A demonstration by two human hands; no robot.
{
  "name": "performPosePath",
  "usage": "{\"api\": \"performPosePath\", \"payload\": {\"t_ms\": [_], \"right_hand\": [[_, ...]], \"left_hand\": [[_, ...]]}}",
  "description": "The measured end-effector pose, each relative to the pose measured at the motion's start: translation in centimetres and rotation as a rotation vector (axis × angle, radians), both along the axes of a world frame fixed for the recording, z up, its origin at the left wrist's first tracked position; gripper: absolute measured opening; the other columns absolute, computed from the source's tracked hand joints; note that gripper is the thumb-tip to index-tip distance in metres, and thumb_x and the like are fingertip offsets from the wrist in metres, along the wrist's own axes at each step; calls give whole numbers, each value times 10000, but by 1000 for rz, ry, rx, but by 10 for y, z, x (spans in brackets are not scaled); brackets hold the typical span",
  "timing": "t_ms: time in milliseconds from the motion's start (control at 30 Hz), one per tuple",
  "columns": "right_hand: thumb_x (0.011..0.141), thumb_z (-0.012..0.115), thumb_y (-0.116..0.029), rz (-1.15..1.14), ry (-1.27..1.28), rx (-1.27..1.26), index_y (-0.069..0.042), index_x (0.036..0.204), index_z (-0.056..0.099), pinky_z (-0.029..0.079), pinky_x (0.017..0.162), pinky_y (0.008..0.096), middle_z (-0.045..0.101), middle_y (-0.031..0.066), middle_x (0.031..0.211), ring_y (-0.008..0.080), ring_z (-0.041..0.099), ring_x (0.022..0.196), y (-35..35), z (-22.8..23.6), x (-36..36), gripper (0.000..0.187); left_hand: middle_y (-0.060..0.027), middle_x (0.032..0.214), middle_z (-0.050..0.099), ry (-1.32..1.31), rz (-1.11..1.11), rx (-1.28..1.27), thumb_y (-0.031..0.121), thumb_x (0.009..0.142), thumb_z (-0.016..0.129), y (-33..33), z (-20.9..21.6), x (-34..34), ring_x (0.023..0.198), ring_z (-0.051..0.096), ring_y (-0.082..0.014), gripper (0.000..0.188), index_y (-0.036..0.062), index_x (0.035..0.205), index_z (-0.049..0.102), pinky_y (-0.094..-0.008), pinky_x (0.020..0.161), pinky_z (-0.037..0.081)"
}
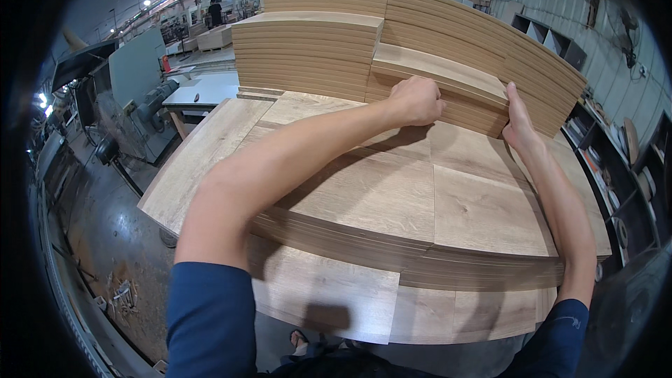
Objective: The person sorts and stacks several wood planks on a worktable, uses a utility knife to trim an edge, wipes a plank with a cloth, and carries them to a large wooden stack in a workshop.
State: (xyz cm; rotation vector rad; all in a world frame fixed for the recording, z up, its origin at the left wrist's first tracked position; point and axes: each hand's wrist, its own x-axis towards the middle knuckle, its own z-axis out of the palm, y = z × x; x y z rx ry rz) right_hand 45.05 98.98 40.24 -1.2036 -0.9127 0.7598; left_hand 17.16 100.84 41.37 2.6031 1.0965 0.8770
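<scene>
My left hand (418, 100) is resting curled, grip unclear, against a low tan-edged wood-grain board stack (442, 67) before taller tan piles (444, 24); my right hand (519, 119), unclenched, is touching its end. Uneven pressure could be skewing layers.

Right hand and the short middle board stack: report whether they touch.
Touching. The head view shows the right hand against the right end of the short middle board stack, with no visible gap.
</scene>
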Motion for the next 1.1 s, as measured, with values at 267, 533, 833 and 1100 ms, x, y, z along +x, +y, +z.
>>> {"api": "performPosePath", "payload": {"t_ms": [267, 533, 833, 1100], "right_hand": [[927, 447, -672, -63, -49, -73, -77, 1503, 327, 58, 1170, 535, 114, 145, 1624, 297, 84, 1489, -3, 2, -10, 836], [909, 455, -701, -6, -84, -28, -74, 1534, 241, 61, 1170, 532, 116, 151, 1618, 296, 80, 1487, -3, 6, -11, 911], [922, 484, -665, 103, -7, -23, -81, 1489, 318, 253, 1146, 464, 329, 127, 1551, 266, 296, 1426, -25, -7, -4, 831], [930, 491, -646, 80, 100, -99, -91, 1468, 368, 317, 1117, 464, 414, 134, 1490, 280, 382, 1375, -16, 7, 8, 782]], "left_hand": [[-113, 785, 711, -250, -235, -488, 209, 952, 592, 13, 10, -31, 706, 691, -160, 305, -44, 824, 705, -297, 671, 564], [-127, 878, 729, -261, -193, -470, 202, 904, 597, 27, 6, -48, 876, 705, -215, 261, -8, 988, 728, -322, 807, 545], [-146, 966, 700, 198, 116, -218, 278, 963, 608, -7, 61, -190, 891, 683, -169, 307, 9, 1087, 689, -303, 812, 584], [-38, 1029, 695, -303, 254, -181, 437, 995, 526, 78, 65, -398, 1020, 630, -122, 410, 75, 1087, 697, -324, 861, 505]]}}
